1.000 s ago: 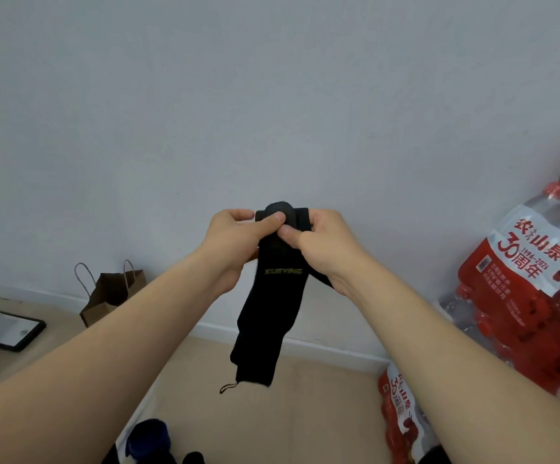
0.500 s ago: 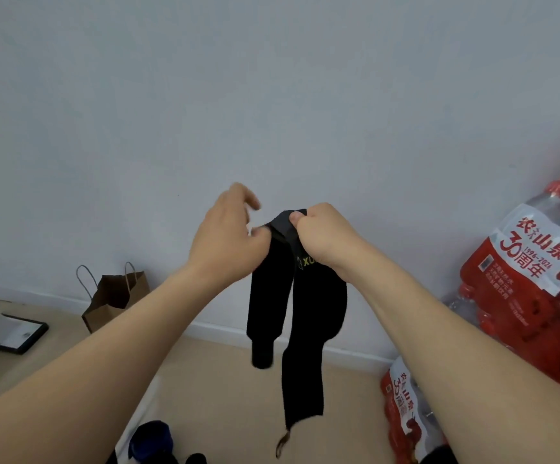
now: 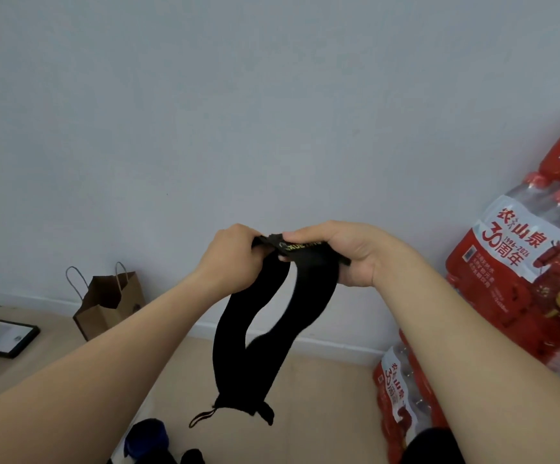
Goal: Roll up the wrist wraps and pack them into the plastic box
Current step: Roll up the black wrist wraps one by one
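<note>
Black elastic fabric: the wrist wrap (image 3: 248, 376) is held at frame centre, raised before the pale wall (image 3: 271, 95). The left hand (image 3: 235, 259) and right hand (image 3: 352, 256) each grasp its upper end, fingers curled round the band, printed label (image 3: 302, 246) uppermost, apparently to pin the first turn of a roll. The remainder hangs in a loop toward lower centre, judged a means of feeding it untangled. The plastic box is not in view.

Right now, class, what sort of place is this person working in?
Probably a spare room or storeroom: shrink-wrapped packs of bottled water stacked beside a bare wall, and a brown paper bag on the floor.
</note>
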`<state>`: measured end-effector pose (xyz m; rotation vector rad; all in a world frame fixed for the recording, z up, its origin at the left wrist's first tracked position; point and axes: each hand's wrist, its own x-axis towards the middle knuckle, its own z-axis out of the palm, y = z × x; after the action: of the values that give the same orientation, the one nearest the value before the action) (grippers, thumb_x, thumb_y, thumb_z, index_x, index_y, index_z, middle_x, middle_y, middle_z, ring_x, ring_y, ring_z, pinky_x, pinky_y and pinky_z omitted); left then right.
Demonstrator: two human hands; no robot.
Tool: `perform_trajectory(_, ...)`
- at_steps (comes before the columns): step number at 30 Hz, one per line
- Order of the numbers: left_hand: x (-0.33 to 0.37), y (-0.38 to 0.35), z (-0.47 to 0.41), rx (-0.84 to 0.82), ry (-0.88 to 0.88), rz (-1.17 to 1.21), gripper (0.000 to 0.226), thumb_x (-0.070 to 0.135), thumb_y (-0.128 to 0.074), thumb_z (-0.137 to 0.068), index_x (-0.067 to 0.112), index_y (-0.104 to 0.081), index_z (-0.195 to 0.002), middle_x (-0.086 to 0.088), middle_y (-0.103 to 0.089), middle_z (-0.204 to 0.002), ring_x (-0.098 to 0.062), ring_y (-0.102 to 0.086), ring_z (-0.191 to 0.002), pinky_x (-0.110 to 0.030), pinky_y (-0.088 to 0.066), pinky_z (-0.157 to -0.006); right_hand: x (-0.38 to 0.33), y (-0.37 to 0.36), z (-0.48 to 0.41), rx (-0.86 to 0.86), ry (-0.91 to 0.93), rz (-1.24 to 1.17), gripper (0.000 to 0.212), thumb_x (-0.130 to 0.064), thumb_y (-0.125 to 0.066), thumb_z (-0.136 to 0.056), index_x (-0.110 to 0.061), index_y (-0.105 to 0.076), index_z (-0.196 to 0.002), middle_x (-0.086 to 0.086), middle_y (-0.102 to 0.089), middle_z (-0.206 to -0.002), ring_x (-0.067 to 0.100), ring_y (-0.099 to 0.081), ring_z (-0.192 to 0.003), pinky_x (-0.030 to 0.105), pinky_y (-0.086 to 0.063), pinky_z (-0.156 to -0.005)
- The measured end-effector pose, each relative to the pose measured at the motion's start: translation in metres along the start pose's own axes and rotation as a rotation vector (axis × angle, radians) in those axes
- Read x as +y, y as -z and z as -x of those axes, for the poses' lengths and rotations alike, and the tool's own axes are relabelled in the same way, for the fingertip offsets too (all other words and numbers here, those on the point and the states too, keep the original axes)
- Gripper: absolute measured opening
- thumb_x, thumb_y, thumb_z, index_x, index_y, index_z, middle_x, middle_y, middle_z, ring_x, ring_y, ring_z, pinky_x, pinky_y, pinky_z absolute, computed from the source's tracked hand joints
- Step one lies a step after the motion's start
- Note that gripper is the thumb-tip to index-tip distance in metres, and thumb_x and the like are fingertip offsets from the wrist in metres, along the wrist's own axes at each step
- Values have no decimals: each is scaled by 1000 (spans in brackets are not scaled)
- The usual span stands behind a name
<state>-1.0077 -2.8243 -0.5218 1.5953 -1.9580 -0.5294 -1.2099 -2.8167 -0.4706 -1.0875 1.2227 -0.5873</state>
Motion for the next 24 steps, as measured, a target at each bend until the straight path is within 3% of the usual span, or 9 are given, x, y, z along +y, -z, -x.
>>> perform_trajectory(4,-6,-13,2,-85,171,151,47,32,-62,-106,14,-46,-66,1,-44,-61,-20,-42,-55,-32,-30,-53,-2,11,11,53,31,-86,24,-22,-69,-103,-11,-82,-87,6,-81,-86,18,-78,-71,27,-63,-65)
perform_trajectory(6,-9,-15,4,-160,191,191,43,32,-63,-106,11,-52,-70,-1,-50,-65,-22,-48,-59,-32,-42,-56,-3,8,13,134,46,-87,20,-25,-69,-103,-9,-77,-94,7,-79,-87,22,-77,-73,31,-62,-70)
perform_trajectory(8,-12,-16,7,-270,185,241,38,32,-65,-105,1,-65,-82,-5,-60,-74,-25,-58,-70,-42,-58,-69,-1,3,9,230,32,-56,17,-24,-71,-100,-8,-76,-95,10,-79,-87,27,-75,-76,36,-59,-77)
perform_trajectory(10,-13,-16,10,-304,140,263,31,35,-73,-99,8,-73,-83,1,-64,-74,-20,-61,-73,-39,-55,-72,2,-3,6,258,-6,-23,17,-25,-72,-97,-9,-76,-97,10,-79,-85,28,-75,-75,38,-59,-76)
perform_trajectory(13,-6,-12,14,-200,-45,300,20,38,-74,-98,28,-74,-80,13,-69,-74,-9,-63,-74,-28,-48,-70,5,-6,4,172,-52,-4,20,-27,-67,-102,-9,-75,-101,8,-77,-79,24,-74,-63,31,-58,-63)
perform_trajectory(16,0,-10,14,-96,-160,337,22,19,-62,-104,28,-75,-88,11,-69,-72,-7,-61,-67,-26,-50,-65,5,-2,7,45,-19,-41,25,-30,-62,-106,-9,-74,-99,6,-77,-79,20,-75,-65,28,-59,-60)
perform_trajectory(19,-4,-13,11,-128,7,408,24,15,-57,-104,13,-74,-86,-8,-72,-73,-20,-69,-66,-44,-66,-66,2,4,17,-91,46,-52,23,-34,-69,-97,-12,-72,-93,4,-70,-82,20,-70,-69,29,-58,-65)
perform_trajectory(22,-13,-21,10,-246,227,492,21,21,-66,-107,6,-74,-95,-4,-77,-73,-22,-77,-65,-39,-66,-59,-2,11,24,-150,200,-161,19,-29,-71,-90,-11,-76,-94,8,-75,-88,22,-74,-77,30,-62,-73)
perform_trajectory(24,-18,-26,12,-354,337,504,18,22,-66,-108,6,-74,-105,-2,-81,-76,-23,-80,-66,-35,-65,-58,-5,17,27,-95,330,-207,19,-26,-71,-93,-10,-80,-97,10,-78,-91,22,-76,-81,31,-62,-73)
